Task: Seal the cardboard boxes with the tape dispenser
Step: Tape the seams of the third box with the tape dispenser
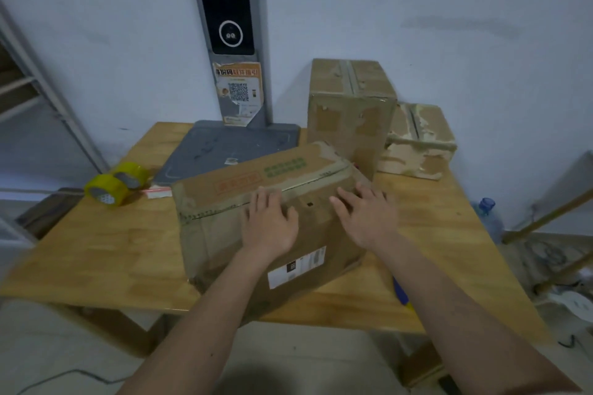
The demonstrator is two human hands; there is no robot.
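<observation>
Both hands flat, fingers spread, holding nothing: left hand (pixel 269 221) and right hand (pixel 365 215) press front box (pixel 256 202) at table (pixel 112 250) centre. Keep flaps flush for taping. Tape rolls (pixel 117 183) at 10 o'clock; dispenser not visible. Stacked boxes (pixel 353 106) at 1 o'clock.

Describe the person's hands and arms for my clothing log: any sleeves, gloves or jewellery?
Both the left hand and the right hand are bare, without gloves. No rings, watch or bracelet show. Both forearms are uncovered up to the frame edge, so no sleeves are visible.
</observation>
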